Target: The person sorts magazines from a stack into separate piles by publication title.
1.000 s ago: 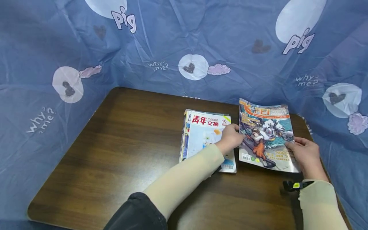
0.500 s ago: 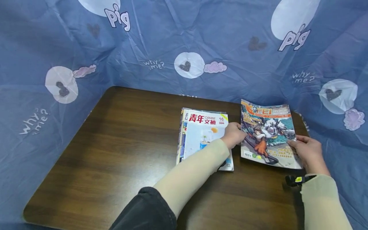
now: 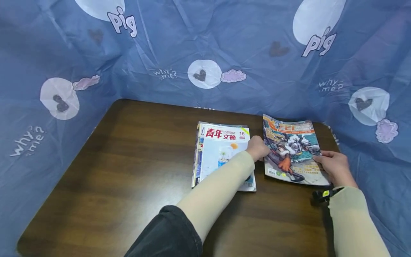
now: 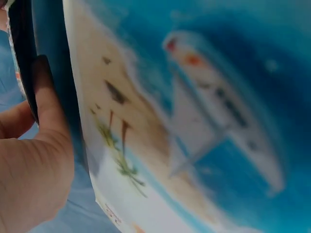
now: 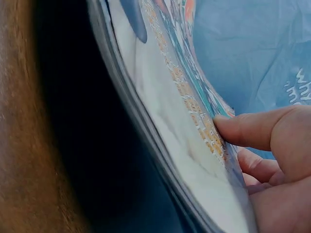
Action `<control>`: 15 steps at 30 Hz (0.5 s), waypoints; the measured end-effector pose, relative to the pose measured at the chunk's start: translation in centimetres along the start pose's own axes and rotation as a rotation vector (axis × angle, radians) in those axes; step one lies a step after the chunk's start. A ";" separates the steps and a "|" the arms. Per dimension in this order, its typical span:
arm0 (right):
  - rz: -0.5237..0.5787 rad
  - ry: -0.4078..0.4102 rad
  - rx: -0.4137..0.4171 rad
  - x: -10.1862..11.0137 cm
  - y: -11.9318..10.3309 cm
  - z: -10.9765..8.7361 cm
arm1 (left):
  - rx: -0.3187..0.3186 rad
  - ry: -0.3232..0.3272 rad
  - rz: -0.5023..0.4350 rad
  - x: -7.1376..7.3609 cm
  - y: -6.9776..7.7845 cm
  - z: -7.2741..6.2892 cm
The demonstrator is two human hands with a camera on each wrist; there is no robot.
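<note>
A colourful comic-style magazine (image 3: 291,153) is held above the right part of the table, its cover facing up. My left hand (image 3: 258,148) pinches its left edge, and in the left wrist view that hand (image 4: 36,174) has a finger on the magazine's dark underside. On the opposite edge my right hand (image 3: 336,167) grips it, thumb on the cover; the right wrist view shows the thumb (image 5: 252,130) there and a dark gap between magazine and table. Left of it lies a stack of magazines (image 3: 210,153), topped by a white one with red lettering, partly hidden by my left forearm.
The brown wooden table (image 3: 128,160) has a rounded back left corner. Blue patterned cloth (image 3: 160,43) hangs behind and beside it. My left sleeve (image 3: 218,185) crosses in front of the stack. A black strap (image 3: 325,194) is on my right wrist.
The head view has turned slightly, shifting the scene left over the last half second. Both hands keep hold of the magazine, which stays to the right of the stack.
</note>
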State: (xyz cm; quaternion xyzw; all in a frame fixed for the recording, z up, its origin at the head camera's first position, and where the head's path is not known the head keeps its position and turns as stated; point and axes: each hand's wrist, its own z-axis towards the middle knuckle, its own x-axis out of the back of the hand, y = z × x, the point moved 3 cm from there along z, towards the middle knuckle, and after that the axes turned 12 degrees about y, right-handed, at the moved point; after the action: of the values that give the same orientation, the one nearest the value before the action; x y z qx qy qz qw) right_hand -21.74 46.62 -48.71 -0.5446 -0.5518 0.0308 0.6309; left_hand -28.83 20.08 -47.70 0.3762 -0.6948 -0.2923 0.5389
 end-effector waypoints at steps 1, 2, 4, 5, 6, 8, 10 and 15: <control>-0.010 -0.004 -0.002 -0.1 0.1 0.2 | 0.021 -0.012 -0.023 -0.1 0.0 0.0; -0.016 -0.011 -0.003 -0.1 0.1 0.3 | 0.038 -0.022 -0.025 -0.3 0.0 0.1; -0.028 -0.016 -0.013 0.1 0.1 0.4 | 0.058 -0.041 -0.046 -0.6 0.0 0.3; -0.036 -0.015 -0.018 0.1 0.1 0.4 | 0.057 -0.046 -0.048 -0.8 0.0 0.4; -0.037 -0.012 -0.026 0.2 0.0 0.5 | 0.051 -0.048 -0.042 -0.9 0.1 0.4; -0.039 -0.008 -0.034 0.1 0.0 0.5 | 0.032 -0.036 -0.008 -1.0 0.1 0.4; -0.054 -0.003 -0.028 0.1 -0.1 0.5 | 0.012 -0.029 0.024 -1.0 0.0 0.4; -0.099 0.015 0.026 0.0 -0.3 0.4 | -0.020 -0.022 0.088 -1.1 0.1 0.2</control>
State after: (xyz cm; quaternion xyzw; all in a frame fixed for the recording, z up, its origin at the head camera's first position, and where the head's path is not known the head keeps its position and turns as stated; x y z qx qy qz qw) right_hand -22.27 46.75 -48.59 -0.5087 -0.5730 0.0026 0.6426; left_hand -28.93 21.01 -48.26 0.3364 -0.7135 -0.2794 0.5474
